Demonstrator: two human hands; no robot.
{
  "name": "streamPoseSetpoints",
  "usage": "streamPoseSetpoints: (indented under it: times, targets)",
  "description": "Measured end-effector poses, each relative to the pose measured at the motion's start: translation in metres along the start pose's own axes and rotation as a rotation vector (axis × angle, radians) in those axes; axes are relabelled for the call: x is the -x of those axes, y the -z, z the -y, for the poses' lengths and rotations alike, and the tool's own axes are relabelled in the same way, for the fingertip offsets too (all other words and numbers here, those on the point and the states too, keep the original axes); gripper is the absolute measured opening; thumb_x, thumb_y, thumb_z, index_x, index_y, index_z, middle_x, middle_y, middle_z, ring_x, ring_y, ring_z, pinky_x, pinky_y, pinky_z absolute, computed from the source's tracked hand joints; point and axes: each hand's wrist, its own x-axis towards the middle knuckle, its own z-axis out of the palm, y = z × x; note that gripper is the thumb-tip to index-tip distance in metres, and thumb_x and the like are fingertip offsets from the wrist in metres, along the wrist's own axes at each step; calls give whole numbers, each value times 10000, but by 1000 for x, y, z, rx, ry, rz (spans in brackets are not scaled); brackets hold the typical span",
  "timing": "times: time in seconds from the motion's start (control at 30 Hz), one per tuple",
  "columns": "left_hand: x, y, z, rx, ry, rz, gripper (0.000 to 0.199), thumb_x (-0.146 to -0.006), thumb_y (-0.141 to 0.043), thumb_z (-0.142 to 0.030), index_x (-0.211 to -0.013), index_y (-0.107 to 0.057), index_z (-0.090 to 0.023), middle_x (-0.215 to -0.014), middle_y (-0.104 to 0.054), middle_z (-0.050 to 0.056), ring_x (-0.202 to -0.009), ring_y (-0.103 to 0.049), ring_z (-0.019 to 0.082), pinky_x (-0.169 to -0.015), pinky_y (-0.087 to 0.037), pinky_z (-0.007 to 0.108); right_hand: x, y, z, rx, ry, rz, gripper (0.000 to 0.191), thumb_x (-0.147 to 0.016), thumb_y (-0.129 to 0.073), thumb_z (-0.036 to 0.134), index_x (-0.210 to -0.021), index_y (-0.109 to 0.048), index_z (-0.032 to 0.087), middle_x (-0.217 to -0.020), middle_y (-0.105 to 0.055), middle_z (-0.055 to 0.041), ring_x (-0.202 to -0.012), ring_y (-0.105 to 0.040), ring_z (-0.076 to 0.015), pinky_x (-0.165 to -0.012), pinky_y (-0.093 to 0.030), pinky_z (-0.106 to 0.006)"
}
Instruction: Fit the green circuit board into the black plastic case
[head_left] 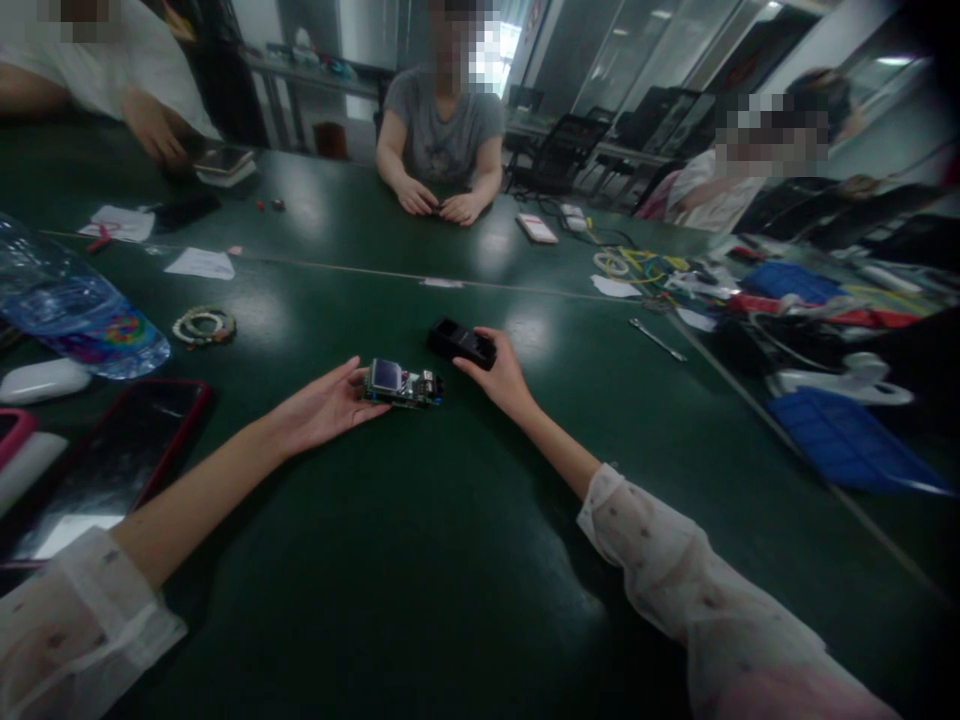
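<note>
My left hand (330, 408) grips the left end of a small circuit board (405, 388) that carries a square screen and several bare components. The board is just above or on the dark green table (435, 560); I cannot tell which. Close by on the right, my right hand (501, 372) is closed around the right end of a black plastic casing (454, 342), which has a rectangular opening in its upper face. The casing and the board are apart, with the casing slightly farther away. Part of the fingers of each hand is hidden behind what it holds.
At the left are a water bottle (82, 300), a phone with a red edge (127, 460) and a beaded bracelet (204, 326). A wrench-like tool (658, 340), tangled cables (637, 265) and blue trays (847, 440) lie to the right. Another person's hands (439, 205) rest across the table.
</note>
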Motion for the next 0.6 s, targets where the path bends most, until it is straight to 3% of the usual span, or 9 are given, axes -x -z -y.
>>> streamPoseSetpoints:
  times: [0.6]
  targets:
    - [-1,4,1,11,3,3,346,-981,-499,-280,-1294,-533,-136,-1285,-607,166,-1276,-558,290,-1090,-461,409,0,0,0,2,-6,14,534,-808,-697,457,-1252,-514,221,-1240,-582,-134,-1174,-560,-332,-1009,-451,-566]
